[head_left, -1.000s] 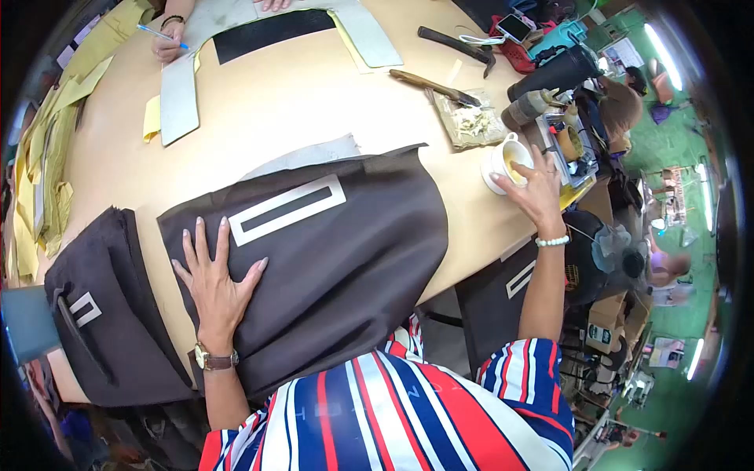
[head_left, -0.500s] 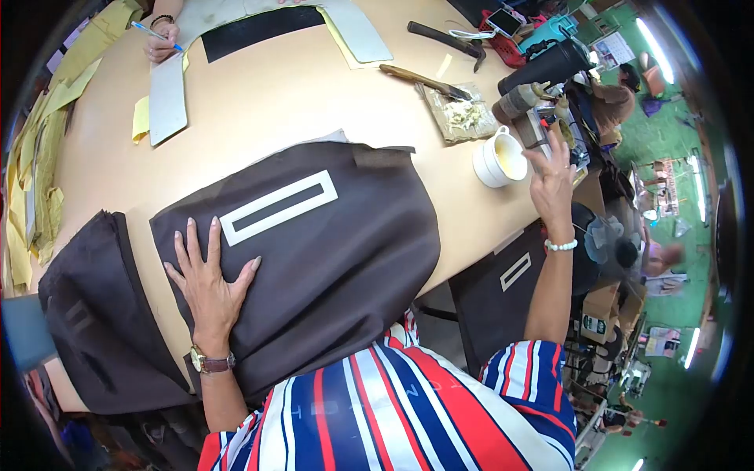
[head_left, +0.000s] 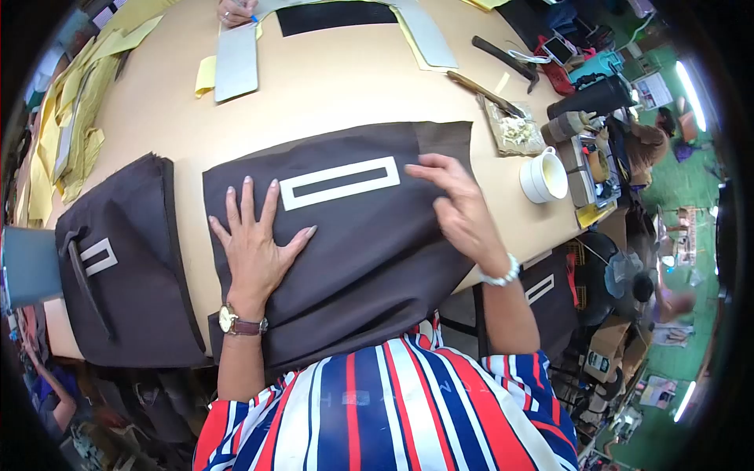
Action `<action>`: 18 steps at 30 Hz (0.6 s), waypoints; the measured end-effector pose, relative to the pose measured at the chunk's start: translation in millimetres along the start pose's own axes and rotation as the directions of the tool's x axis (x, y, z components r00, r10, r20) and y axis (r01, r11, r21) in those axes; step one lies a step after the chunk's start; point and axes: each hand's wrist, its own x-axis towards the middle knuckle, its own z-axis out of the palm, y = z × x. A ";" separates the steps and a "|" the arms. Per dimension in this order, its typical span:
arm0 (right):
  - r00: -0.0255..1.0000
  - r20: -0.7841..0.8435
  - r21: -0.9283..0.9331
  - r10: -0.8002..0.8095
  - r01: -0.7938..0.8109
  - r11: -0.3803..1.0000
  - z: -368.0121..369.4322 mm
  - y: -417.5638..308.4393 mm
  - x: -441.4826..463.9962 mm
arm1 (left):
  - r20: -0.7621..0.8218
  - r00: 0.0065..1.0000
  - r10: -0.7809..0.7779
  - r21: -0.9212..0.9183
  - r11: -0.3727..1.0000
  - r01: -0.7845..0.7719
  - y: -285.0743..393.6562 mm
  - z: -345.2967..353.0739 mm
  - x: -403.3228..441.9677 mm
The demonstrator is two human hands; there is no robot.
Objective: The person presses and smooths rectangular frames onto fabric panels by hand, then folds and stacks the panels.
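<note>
My left hand point(head_left: 259, 247) lies flat with spread fingers on a dark brown fabric panel point(head_left: 369, 251), left of a white rectangular frame point(head_left: 390, 173) with a long slot. My right hand point(head_left: 467, 216) is over the panel's right side. Its index finger stretches toward the frame's right end while other fingers curl, and nothing shows in it. Whether that fingertip touches the fabric I cannot tell. A white cup point(head_left: 542, 179) with yellowish contents stands to the right of this hand.
Another dark fabric piece point(head_left: 141, 298) with a small white frame point(head_left: 106, 258) lies left. A brush point(head_left: 481, 92) rests on a crusted packet point(head_left: 514, 135); a hammer point(head_left: 506, 59) and dark bottle point(head_left: 593, 96) are beyond. Across the table, another person's hand point(head_left: 236, 12) holds a pen near grey pattern pieces point(head_left: 236, 67).
My right hand has moved left from beside the cup to the frame's right end. My left hand remains spread on the panel. The view has shifted, and the left fabric's white frame now shows.
</note>
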 end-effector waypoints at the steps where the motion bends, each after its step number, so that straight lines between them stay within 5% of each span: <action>1: 1.000 -0.010 0.003 -0.001 0.001 1.000 19.6 18.2 5.3 | 0.000 1.000 0.001 -0.003 1.000 -0.001 -0.3 -0.4 -0.4; 2: 1.000 -0.017 0.006 -0.004 0.005 1.000 31.6 33.4 9.4 | -0.001 1.000 0.000 -0.006 1.000 0.000 0.9 0.4 0.3; 5: 0.996 -0.016 -0.366 -0.086 0.074 0.928 50.4 47.0 11.9 | 0.000 1.000 -0.006 -0.017 1.000 0.006 0.0 1.2 0.2; 9: 0.998 0.006 -0.730 -0.059 0.045 0.682 59.2 30.7 9.2 | 0.020 1.000 -0.009 -0.026 1.000 0.010 -0.5 2.6 0.2; 10: 0.998 0.018 -0.847 -0.056 0.045 0.530 60.4 29.6 9.8 | 0.036 0.999 -0.017 -0.031 0.999 0.018 0.3 0.8 0.6; 14: 0.999 0.001 -0.952 -0.036 0.012 0.306 74.2 18.3 8.1 | 0.041 0.999 -0.018 -0.038 0.999 0.020 0.2 0.8 0.7; 18: 0.998 0.046 -0.957 -0.031 0.053 0.285 79.6 5.8 -0.6 | 0.036 0.999 -0.017 -0.036 0.999 0.018 -0.2 0.9 0.4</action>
